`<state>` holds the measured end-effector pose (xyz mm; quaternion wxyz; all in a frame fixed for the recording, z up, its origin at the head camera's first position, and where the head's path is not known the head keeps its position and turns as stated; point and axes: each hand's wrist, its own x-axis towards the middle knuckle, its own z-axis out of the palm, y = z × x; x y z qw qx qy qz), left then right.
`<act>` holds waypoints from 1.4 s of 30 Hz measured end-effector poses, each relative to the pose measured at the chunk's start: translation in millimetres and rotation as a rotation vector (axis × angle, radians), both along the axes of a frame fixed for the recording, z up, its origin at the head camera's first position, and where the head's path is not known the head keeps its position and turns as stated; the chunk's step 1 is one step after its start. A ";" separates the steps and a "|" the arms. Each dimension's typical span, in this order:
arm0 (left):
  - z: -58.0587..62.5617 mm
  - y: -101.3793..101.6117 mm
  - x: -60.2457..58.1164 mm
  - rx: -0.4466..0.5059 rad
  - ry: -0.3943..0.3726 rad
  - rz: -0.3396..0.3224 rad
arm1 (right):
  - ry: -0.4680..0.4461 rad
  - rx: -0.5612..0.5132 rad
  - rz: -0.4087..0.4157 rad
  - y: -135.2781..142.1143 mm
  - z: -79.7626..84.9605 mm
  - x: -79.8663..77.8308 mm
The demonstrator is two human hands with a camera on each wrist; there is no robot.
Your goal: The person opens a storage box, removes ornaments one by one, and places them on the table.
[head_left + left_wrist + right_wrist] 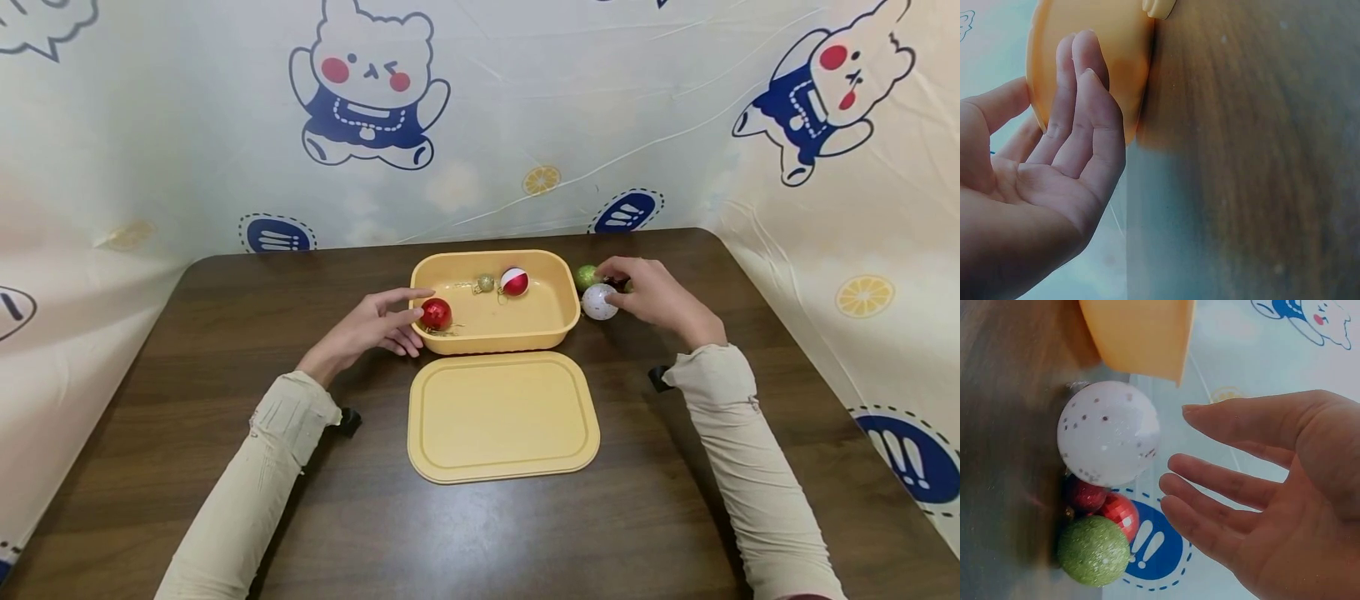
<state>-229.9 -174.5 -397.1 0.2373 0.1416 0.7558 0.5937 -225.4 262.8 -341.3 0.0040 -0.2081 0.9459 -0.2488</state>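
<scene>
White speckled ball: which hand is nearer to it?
Right: the right hand hovers just above the white ball; the left hand is across the yellow box, at its left end.

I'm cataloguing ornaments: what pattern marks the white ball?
The white ball has dark speckles, clearest in the right wrist view.

Dark wood-grain table (225,350), light glare (472,517) toward front. Pale creased sheet (495,92) behind and both sides: cartoon bears (367,125), orange slices (542,179), blue ovals (277,234) with white marks.
</scene>
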 end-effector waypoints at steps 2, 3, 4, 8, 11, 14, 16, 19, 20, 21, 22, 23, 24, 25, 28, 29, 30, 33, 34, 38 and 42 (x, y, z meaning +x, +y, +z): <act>0.2 -0.8 0.1 -0.001 0.000 0.002 | 0.007 -0.010 0.007 -3.1 1.5 0.1; 0.4 -1.2 0.1 -0.002 -0.001 0.004 | 0.008 -0.018 0.011 -5.0 2.1 0.3; 0.5 -1.6 0.1 -0.001 -0.001 0.005 | 0.007 -0.026 0.014 -7.1 2.9 0.6; 1.1 -2.8 0.3 -0.002 0.000 0.007 | 0.000 -0.043 0.016 -15.8 4.0 1.3; 1.2 -3.4 0.4 -0.002 -0.003 0.009 | 0.003 -0.043 0.004 -21.4 3.9 1.1; 0.5 -3.8 0.3 0.001 -0.008 0.010 | 0.001 -0.043 -0.002 -27.7 3.8 1.0; -0.4 -3.9 0.0 0.003 -0.008 0.008 | -0.015 -0.044 -0.002 -32.6 3.9 1.0; -1.5 -3.4 -0.4 0.002 -0.005 0.006 | -0.039 -0.041 0.004 -40.8 3.9 1.1; -1.8 -3.2 -0.5 -0.001 -0.003 0.005 | -0.042 -0.037 0.010 -43.7 3.9 1.0; -2.0 -3.0 -0.5 -0.004 -0.002 0.006 | -0.042 -0.034 0.017 -46.6 3.4 0.4; -2.1 -2.8 -0.5 -0.005 -0.001 0.006 | -0.035 -0.029 0.027 -49.3 3.3 -0.1; -2.2 -2.5 -0.4 -0.007 0.000 0.008 | -0.026 -0.027 0.037 -52.2 3.3 -0.6; -2.1 -2.4 -0.3 -0.008 0.001 0.010 | -0.016 -0.024 0.047 -54.7 2.9 -1.6; -2.1 -2.3 -0.3 -0.007 0.001 0.012 | -0.009 -0.025 0.056 -57.4 2.5 -2.6; -1.9 -2.1 -0.2 -0.005 0.004 0.015 | 0.010 -0.032 0.074 -64.8 1.6 -6.0; -1.9 -1.9 -0.1 -0.003 0.006 0.015 | 0.012 -0.037 0.079 -67.2 1.0 -7.6; -2.0 -1.7 -0.1 -0.002 0.007 0.013 | 0.013 -0.041 0.083 -69.7 0.2 -9.2; -2.7 -1.1 -0.3 0.000 0.009 0.009 | 0.009 -0.047 0.093 -77.5 -2.2 -13.0; -3.0 -1.0 -0.4 0.000 0.008 0.008 | 0.005 -0.050 0.095 -80.2 -2.7 -14.0; -3.8 -1.1 -0.7 0.002 0.004 0.010 | 0.007 -0.062 0.115 -90.7 -6.6 -18.5; -3.2 -1.6 -0.3 0.003 0.002 0.009 | 0.040 -0.062 0.145 -100.1 -13.5 -24.2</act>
